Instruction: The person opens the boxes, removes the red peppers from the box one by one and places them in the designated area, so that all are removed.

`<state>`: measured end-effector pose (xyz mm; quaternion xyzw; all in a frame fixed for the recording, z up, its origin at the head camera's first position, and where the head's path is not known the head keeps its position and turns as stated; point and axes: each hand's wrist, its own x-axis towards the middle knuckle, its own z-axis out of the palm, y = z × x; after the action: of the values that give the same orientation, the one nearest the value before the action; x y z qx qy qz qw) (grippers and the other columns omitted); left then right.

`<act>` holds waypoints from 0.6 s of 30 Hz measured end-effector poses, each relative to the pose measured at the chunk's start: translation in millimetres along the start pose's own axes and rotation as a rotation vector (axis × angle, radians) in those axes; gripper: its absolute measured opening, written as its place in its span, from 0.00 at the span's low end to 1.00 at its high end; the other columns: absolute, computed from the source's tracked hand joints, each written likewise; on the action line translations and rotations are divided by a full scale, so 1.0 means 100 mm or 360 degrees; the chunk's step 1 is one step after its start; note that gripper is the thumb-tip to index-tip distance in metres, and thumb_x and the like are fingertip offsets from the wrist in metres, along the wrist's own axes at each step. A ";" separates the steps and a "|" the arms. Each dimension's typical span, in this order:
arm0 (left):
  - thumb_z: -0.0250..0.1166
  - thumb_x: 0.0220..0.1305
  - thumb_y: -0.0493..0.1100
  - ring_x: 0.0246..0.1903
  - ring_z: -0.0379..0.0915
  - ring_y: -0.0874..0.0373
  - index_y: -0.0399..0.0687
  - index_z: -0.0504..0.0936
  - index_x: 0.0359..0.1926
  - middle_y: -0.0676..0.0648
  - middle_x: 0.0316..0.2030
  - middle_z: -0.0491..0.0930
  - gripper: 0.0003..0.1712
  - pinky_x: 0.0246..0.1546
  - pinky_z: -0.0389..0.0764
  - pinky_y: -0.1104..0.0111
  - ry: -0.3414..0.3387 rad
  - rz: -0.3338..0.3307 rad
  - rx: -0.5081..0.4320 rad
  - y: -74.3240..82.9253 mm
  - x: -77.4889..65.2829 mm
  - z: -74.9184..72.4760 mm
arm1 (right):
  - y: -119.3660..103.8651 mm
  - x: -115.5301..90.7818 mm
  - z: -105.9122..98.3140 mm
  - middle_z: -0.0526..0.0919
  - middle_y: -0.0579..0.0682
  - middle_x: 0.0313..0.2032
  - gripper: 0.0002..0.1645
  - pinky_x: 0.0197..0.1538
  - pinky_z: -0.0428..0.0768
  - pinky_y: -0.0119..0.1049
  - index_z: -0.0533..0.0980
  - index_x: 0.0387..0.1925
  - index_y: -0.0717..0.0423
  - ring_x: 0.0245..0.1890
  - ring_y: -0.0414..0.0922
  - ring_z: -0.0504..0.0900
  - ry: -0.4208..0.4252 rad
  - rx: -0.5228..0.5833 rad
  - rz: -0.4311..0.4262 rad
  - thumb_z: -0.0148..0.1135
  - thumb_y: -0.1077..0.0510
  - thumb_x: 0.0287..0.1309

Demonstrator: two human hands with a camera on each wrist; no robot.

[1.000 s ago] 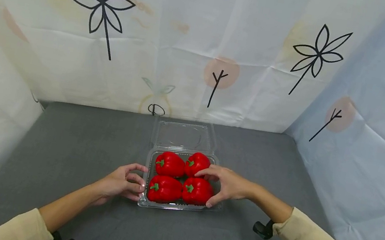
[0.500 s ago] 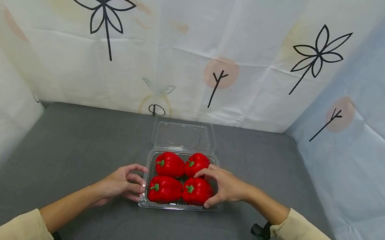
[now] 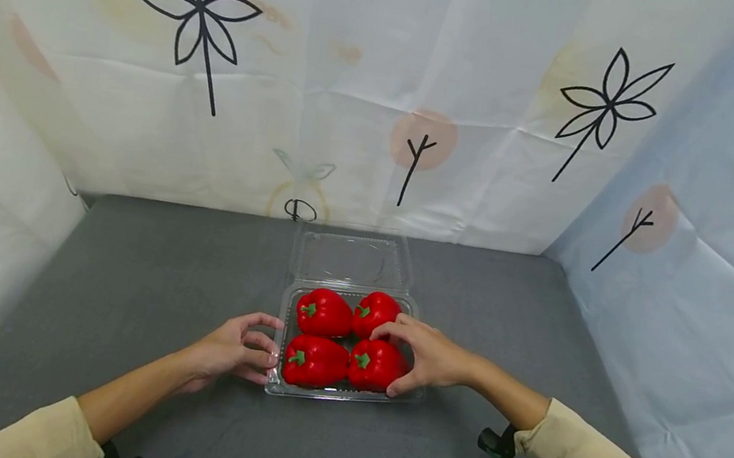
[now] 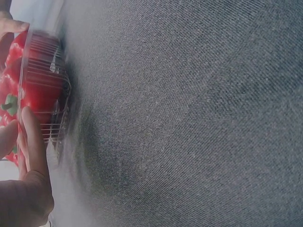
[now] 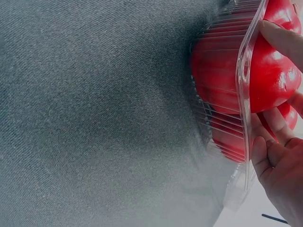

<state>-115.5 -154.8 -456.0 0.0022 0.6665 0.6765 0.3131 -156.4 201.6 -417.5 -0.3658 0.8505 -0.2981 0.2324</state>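
"Red bell pepper (image 3: 381, 370), within right hand (image 3: 424, 357)?"
"Yes, between curled thumb and fingers, inside clear clamshell container (image 3: 340, 397). Three more peppers (image 3: 316, 365) beyond and left of that grip."
"Left hand (image 3: 235, 352)?"
"Touching the container's opposite rim; pinching or merely resting, cannot tell."

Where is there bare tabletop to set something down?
Bare grey tabletop lies left of the open lid, right of it, and before the tray between the forearms. Crowded: the tray itself, holding four red peppers, and its sides, with left hand and right hand there.
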 end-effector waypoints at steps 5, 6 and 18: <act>0.68 0.64 0.35 0.34 0.81 0.51 0.38 0.61 0.68 0.41 0.40 0.80 0.36 0.40 0.86 0.56 0.0001 0.0006 0.0007 0.00 0.00 0.01 | -0.02 -0.01 -0.01 0.72 0.43 0.50 0.38 0.50 0.81 0.48 0.72 0.58 0.45 0.51 0.45 0.72 0.0023 -0.0030 -0.0002 0.78 0.51 0.45; 0.68 0.63 0.35 0.34 0.81 0.51 0.38 0.61 0.68 0.41 0.40 0.80 0.36 0.40 0.86 0.56 0.0000 0.0008 0.0008 0.00 0.00 0.01 | -0.02 -0.01 -0.01 0.72 0.42 0.49 0.37 0.49 0.82 0.49 0.72 0.58 0.45 0.50 0.44 0.72 0.0031 -0.0038 -0.0006 0.78 0.50 0.45; 0.68 0.63 0.33 0.34 0.81 0.51 0.37 0.60 0.68 0.40 0.41 0.79 0.36 0.41 0.86 0.56 0.0025 0.0012 0.0021 0.00 -0.01 0.03 | -0.04 -0.02 -0.11 0.76 0.47 0.51 0.39 0.47 0.84 0.45 0.72 0.62 0.52 0.50 0.46 0.75 0.0061 0.0098 -0.0124 0.75 0.51 0.46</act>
<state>-113.6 -152.7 -455.4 0.0015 0.6734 0.6732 0.3053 -159.6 205.0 -406.8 -0.3855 0.8303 -0.3399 0.2154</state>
